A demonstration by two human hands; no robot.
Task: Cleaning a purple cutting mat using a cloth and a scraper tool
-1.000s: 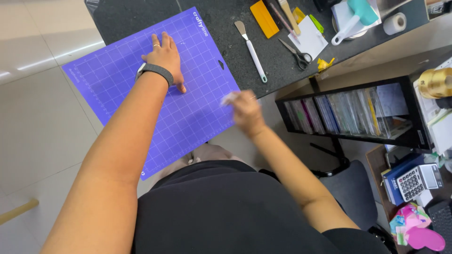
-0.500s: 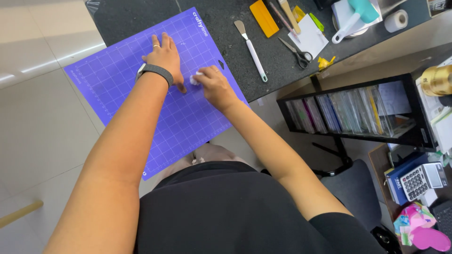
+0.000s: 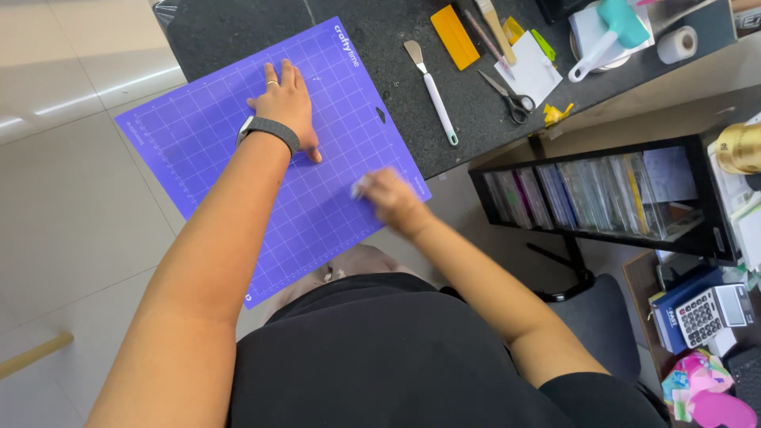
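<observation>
Matt purple plastic cutting mat [image 3: 206, 143], speckled dark stone counter [image 3: 238, 36]

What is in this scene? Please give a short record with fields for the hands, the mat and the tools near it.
left hand: flat on the purple mat, fingers spread, band on the wrist
right hand: blurred, on the mat's near right part, holds a small white piece
mat: gridded, lies partly over the edge of the dark counter
tools: spatula, scissors, yellow scraper, all on the counter right of the mat
</observation>
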